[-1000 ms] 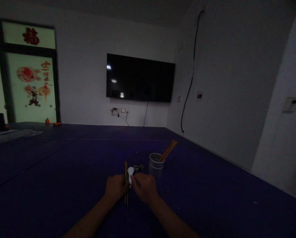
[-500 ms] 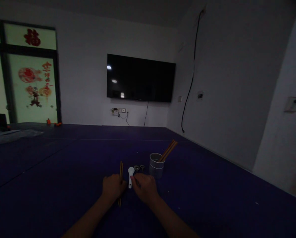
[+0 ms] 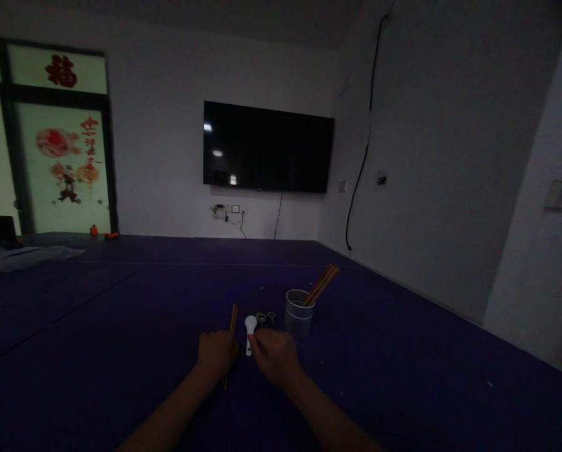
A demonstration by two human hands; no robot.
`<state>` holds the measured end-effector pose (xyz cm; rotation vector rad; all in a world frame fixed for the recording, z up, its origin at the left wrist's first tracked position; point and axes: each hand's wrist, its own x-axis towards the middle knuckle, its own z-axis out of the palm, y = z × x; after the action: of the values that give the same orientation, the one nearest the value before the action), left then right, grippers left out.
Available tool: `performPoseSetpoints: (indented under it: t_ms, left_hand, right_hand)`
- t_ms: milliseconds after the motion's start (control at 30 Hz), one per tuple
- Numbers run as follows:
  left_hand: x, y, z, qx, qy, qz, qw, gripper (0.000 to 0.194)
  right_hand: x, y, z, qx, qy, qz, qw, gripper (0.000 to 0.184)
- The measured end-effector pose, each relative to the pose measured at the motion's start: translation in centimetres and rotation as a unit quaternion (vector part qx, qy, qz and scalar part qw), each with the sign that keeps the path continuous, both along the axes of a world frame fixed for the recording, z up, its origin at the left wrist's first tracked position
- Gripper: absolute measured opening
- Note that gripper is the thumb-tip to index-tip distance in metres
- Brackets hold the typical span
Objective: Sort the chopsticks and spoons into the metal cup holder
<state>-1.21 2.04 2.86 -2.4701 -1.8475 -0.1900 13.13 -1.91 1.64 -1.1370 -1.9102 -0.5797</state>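
My left hand is closed around a pair of wooden chopsticks, whose ends stick out above and below the fist. Just right of it a white spoon lies with its bowl pointing away from me. Over the edge of its handle comes the thumb of my right hand, whose fingers are curled; what they hold, if anything, is hidden. Beyond those fingers show two small metal pieces with rounded heads, perhaps spoons. A grey metal cup stands behind my right hand, with more chopsticks leaning in it.
The dark blue tabletop reaches to the far wall. Orange objects and clear plastic sheeting lie at its far left. A television hangs on the wall, and a black cable hangs down at the right.
The chopsticks in my left hand have tilted, their upper ends leaning further right. My left hand has rolled slightly over them. My right hand has hardly moved.
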Motion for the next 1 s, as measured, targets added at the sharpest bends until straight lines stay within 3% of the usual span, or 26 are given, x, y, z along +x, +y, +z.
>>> performPoseSetpoints:
  t_ms: [1000]
  left_hand:
    - [-0.32, -0.45, 0.74, 0.001, 0.015, -0.008, 1.000, 0.037]
  right_hand:
    - [0.38, 0.58, -0.39, -0.082, -0.017, -0.002, 0.997, 0.032]
